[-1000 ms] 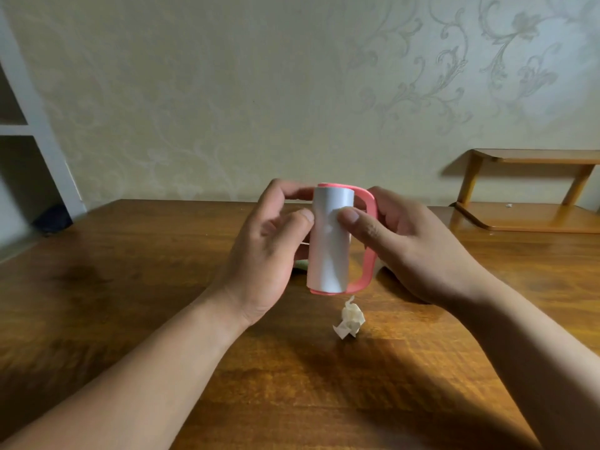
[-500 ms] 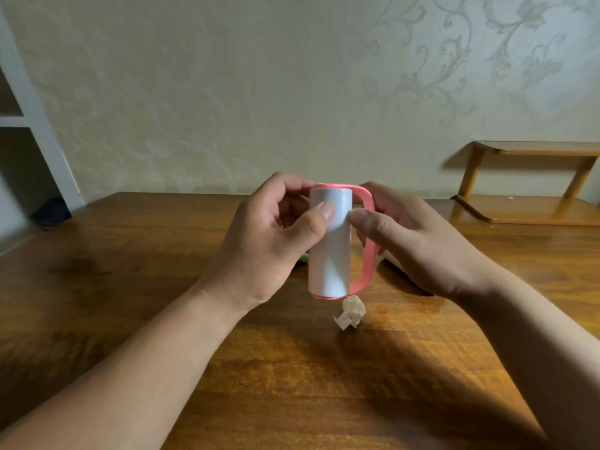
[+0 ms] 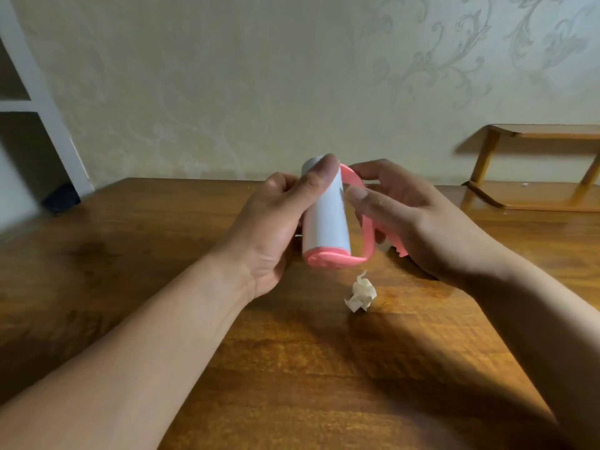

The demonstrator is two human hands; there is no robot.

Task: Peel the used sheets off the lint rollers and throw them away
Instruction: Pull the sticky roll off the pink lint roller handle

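Note:
A white lint roller (image 3: 328, 219) with a pink looped handle (image 3: 366, 228) is held above the wooden table (image 3: 162, 241), tilted with its top leaning left and away. My left hand (image 3: 276, 228) grips the roll from the left, thumb pressed near its top. My right hand (image 3: 418, 222) holds the pink handle from the right, its thumb close to the roll's upper right side. A crumpled ball of used sheet (image 3: 361, 293) lies on the table just below the roller.
A low wooden shelf (image 3: 532, 170) stands at the back right of the table. A white shelving unit (image 3: 39, 102) rises at the left, with a dark object (image 3: 61, 198) at its foot. The patterned wall is close behind.
The roller has tilted from upright so its pink bottom end faces me. My left thumb slid up to the top of the roll, and my right thumb came off the roll.

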